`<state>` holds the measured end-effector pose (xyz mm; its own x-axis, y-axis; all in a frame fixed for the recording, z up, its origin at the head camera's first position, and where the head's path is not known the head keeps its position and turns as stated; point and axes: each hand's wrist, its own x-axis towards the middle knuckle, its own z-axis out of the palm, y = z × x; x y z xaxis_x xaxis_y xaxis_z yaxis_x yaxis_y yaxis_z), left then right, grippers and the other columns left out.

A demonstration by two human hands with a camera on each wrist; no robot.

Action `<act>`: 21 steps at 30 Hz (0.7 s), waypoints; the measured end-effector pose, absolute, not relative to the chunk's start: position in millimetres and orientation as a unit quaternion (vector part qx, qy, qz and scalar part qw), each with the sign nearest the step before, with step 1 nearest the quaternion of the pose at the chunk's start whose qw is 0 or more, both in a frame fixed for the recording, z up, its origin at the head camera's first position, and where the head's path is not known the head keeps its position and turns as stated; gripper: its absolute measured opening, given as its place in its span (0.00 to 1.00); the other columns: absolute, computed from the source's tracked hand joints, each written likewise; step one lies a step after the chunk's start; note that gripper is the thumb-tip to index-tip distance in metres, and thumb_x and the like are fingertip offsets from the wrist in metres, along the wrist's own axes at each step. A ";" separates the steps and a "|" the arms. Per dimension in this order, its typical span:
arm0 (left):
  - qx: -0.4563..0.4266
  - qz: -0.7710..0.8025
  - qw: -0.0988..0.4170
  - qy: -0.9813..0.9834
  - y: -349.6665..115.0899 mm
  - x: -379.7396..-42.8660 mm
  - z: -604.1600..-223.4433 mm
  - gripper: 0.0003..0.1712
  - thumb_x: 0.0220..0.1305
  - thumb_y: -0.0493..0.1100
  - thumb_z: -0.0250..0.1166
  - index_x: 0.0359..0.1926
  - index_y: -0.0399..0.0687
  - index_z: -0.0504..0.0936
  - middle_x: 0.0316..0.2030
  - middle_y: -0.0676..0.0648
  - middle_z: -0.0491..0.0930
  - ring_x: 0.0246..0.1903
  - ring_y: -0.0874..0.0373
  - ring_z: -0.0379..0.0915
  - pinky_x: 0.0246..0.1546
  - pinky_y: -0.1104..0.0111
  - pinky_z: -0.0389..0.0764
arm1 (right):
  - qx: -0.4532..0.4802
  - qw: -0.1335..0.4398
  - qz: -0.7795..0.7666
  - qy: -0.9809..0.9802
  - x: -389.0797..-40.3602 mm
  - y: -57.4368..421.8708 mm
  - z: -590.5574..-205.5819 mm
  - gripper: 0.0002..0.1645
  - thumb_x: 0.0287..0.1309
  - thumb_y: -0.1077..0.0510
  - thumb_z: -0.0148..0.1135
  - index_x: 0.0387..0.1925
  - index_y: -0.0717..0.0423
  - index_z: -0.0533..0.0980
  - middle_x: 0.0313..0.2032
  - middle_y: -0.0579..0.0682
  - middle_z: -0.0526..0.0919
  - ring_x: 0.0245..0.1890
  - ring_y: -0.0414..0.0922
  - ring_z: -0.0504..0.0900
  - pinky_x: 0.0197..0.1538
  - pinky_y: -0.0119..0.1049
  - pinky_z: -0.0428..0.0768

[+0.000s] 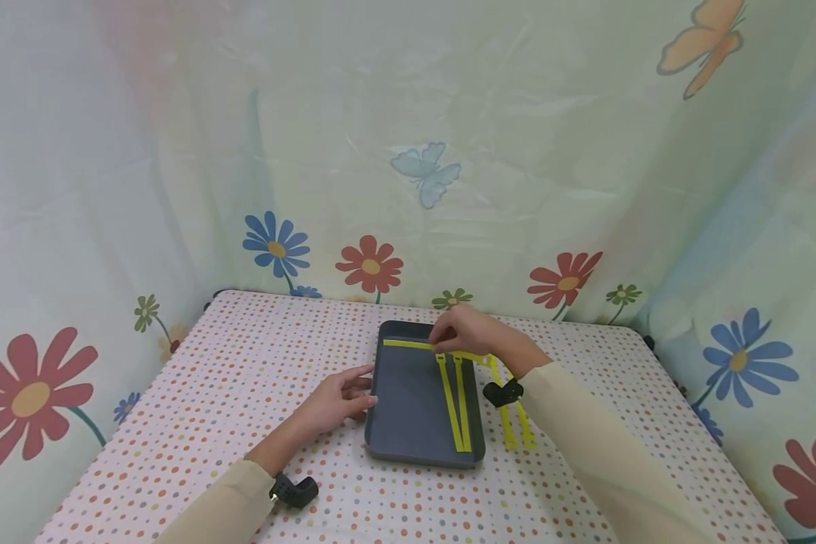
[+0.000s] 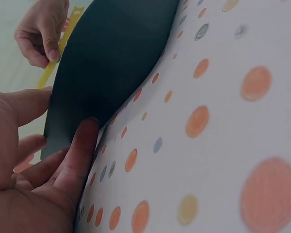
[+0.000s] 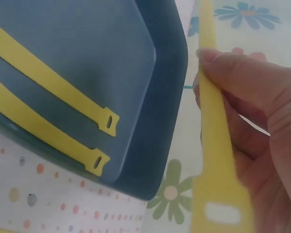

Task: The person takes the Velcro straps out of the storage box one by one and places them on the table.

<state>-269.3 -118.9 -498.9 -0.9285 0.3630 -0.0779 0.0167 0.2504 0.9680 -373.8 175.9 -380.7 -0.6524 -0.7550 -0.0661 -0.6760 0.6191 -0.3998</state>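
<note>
My right hand (image 1: 465, 330) pinches a yellow hook-and-loop cable tie (image 1: 408, 344) between thumb and fingers, stretched crosswise over the far end of a dark grey tray (image 1: 408, 412). The tie's slotted head (image 3: 223, 213) shows close up in the right wrist view. Inside the tray, along its right side, lie two more yellow ties (image 1: 449, 400), slotted heads toward the far end. My left hand (image 1: 336, 400) rests at the tray's left side, and its fingertips (image 2: 87, 128) touch the outer wall in the left wrist view.
To the right of the tray, more yellow ties (image 1: 506, 427) lie on the dotted tablecloth (image 1: 299, 325), partly hidden by my right forearm. A flowered curtain (image 1: 340, 166) hangs behind the table and along both sides. Each wrist carries a small black camera (image 1: 295, 491).
</note>
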 end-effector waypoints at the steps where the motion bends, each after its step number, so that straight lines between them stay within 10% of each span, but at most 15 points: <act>1: 0.121 0.600 0.145 0.778 -119.0 -268.9 -498.6 0.40 0.69 0.47 0.69 0.77 0.51 0.64 0.69 0.37 0.73 0.52 0.54 0.84 0.46 0.62 0.88 | -0.399 0.110 -0.180 0.892 -373.1 177.4 -381.3 0.08 0.63 0.56 0.71 0.42 0.53 0.89 0.40 0.45 0.90 0.36 0.34 0.87 0.42 0.29 0.86; 21: 0.122 0.590 0.145 0.785 -119.4 -267.7 -496.6 0.40 0.69 0.47 0.69 0.78 0.51 0.64 0.69 0.38 0.74 0.48 0.56 0.85 0.45 0.63 0.88 | -0.284 0.005 -0.292 0.913 -363.8 217.8 -398.1 0.11 0.61 0.58 0.73 0.46 0.52 0.88 0.41 0.48 0.90 0.39 0.42 0.88 0.46 0.40 0.88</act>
